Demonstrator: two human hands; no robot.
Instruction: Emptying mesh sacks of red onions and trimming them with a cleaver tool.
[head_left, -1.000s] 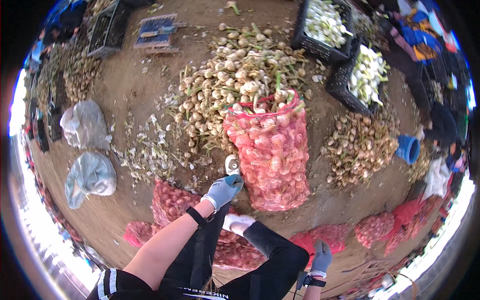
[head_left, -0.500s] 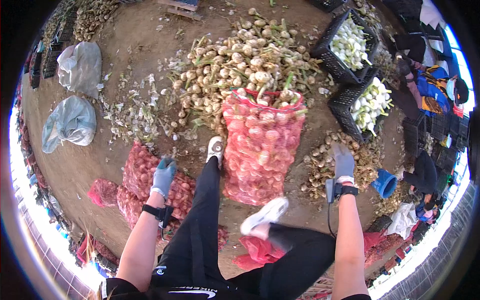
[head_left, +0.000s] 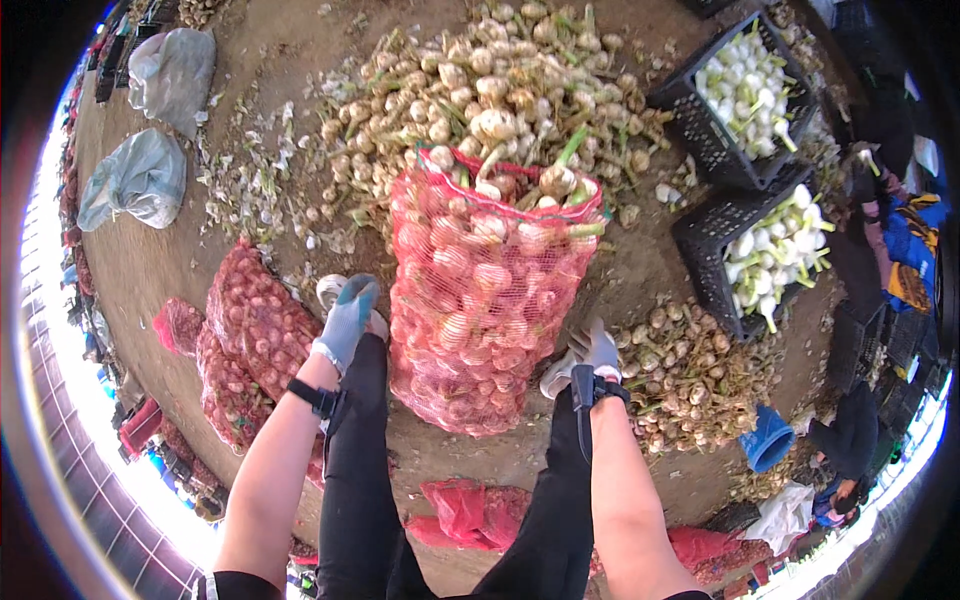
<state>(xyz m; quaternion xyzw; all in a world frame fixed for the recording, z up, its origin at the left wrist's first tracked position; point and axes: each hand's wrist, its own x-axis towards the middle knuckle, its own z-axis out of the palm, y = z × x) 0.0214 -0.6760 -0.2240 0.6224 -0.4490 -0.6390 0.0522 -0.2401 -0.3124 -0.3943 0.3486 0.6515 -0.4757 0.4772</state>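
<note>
A tall red mesh sack (head_left: 480,300) full of garlic bulbs stands between my feet, its mouth gaping and a few stems poking out. My left hand (head_left: 348,318), in a grey-blue glove, hovers beside the sack's left side, over my shoe; its fingers extend forward and hold nothing. To the right of the sack, my gloved right hand (head_left: 597,352) reaches forward above my other shoe, fingers apart and empty. Neither hand appears to touch the mesh. Beyond the sack's mouth spreads a heap of loose garlic (head_left: 490,85) with dry stalks.
Two black crates (head_left: 705,255) of cleaned white garlic stand at the right. Near them lie a smaller garlic pile (head_left: 690,365) and a blue bucket (head_left: 768,440). Filled red sacks (head_left: 255,310) and pale plastic bags (head_left: 140,180) are at left. An empty-looking red sack (head_left: 470,512) lies behind. People work far right.
I have stepped up to the sack, my right foot now planted on its right side. Both hands have moved inward toward the sack, which looks larger and closer.
</note>
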